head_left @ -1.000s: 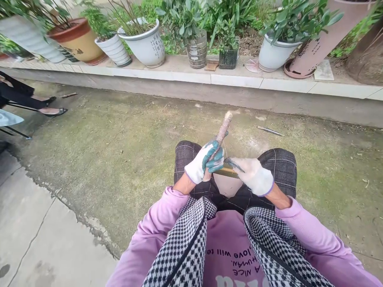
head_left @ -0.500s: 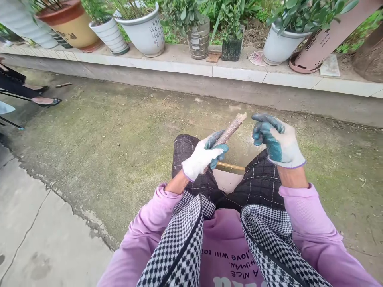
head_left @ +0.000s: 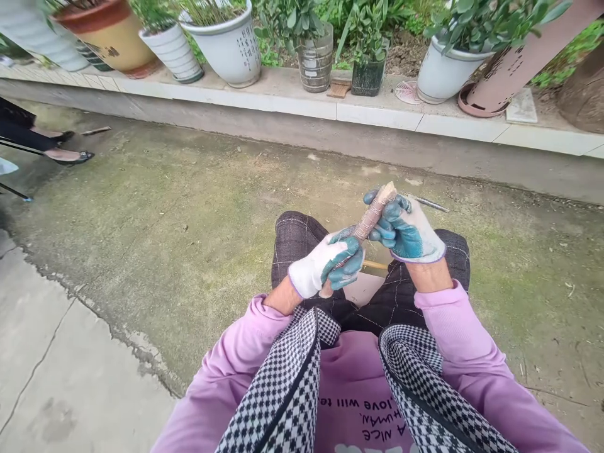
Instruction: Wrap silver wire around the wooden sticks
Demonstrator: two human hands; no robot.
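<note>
I sit with both gloved hands above my knees. My left hand (head_left: pixel 330 264) is closed round the lower part of a short wooden stick wrapped in thread (head_left: pixel 372 214), which tilts up and to the right. My right hand (head_left: pixel 406 229) curls its green-coated fingers round the stick's upper end. A thin yellowish rod (head_left: pixel 375 265) lies across my lap under the hands.
Mossy concrete ground lies ahead. A low ledge (head_left: pixel 377 116) carries several potted plants (head_left: pixel 226 38). A thin metal tool (head_left: pixel 427 202) lies on the ground beyond my right hand. Another person's feet in dark shoes (head_left: pixel 70 156) show at far left.
My right hand rose from my lap, opened in the air, then came in and closed on the stick's upper end. My left hand kept its grip.
</note>
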